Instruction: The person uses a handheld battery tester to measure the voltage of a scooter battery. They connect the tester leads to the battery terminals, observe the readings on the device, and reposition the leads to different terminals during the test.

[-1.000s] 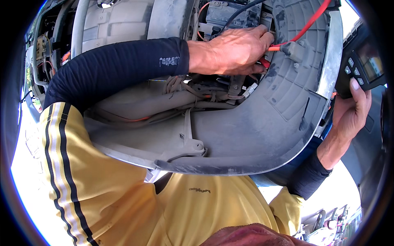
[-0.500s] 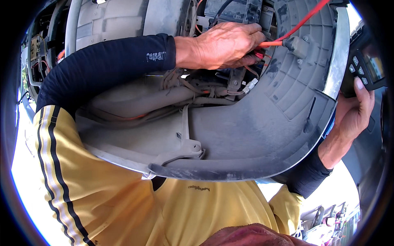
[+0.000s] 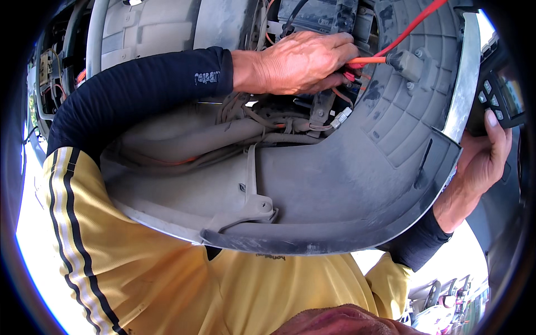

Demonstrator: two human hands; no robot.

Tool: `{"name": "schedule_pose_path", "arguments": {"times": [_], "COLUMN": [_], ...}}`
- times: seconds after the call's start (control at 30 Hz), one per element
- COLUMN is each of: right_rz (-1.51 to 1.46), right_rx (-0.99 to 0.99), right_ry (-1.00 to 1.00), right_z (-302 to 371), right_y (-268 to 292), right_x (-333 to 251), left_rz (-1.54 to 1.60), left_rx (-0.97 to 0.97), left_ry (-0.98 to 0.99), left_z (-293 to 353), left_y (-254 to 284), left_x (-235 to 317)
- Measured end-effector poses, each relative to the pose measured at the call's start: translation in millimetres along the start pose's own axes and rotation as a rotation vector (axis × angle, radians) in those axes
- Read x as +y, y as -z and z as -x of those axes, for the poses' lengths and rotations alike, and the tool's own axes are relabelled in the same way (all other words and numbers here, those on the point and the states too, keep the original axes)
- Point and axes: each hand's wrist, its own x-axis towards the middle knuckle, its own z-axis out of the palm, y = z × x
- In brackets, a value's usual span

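My left hand (image 3: 304,62) reaches over a grey plastic housing and is closed, with its fingertips bent down at the end of a red cable (image 3: 413,25). A small red piece, like a clip, shows below the fingers; the fingertips hide its grip. An orange cable (image 3: 371,60) runs from beside these fingers to a dark connector (image 3: 406,64) on the housing's ribbed wall. At the far right, my right hand (image 3: 484,159) holds a dark handheld device (image 3: 505,92) with a screen and several buttons. My right thumb rests by the lowest button; the other fingers are mostly hidden.
The curved rim of the grey housing (image 3: 312,245) bends round in front of my body. Dusty wrapped wiring (image 3: 223,134), a metal bracket (image 3: 320,109) and a white connector (image 3: 341,117) lie below my left hand. A dark battery-like block (image 3: 318,15) stands behind it.
The housing's near rim appears slightly lower and the device slightly lower in the picture. My left hand has shifted a little left; both hands keep their hold.
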Motion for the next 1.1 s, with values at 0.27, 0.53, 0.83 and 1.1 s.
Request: {"name": "schedule_pose_path", "arguments": {"times": [0.27, 0.53, 0.83, 1.1], "right_rz": [-0.097, -0.086, -0.103, -0.131], "right_rx": [-0.043, 0.009, 0.002, -0.016], "right_ry": [-0.065, -0.052, -0.035, -0.039], "right_z": [1, 3, 5, 1], "right_y": [15, 2, -1, -3], "right_x": [4, 1, -4, -4], "left_rz": [0.064, 0.033, -0.018, -0.019], "left_rx": [0.027, 0.100, 0.139, 0.140], "left_ry": [-0.020, -0.042, -0.034, -0.023], "left_z": [-5, -8, -16, -17], "left_y": [-5, -10, -14, -15], "left_x": [-2, 0, 3, 4]}}
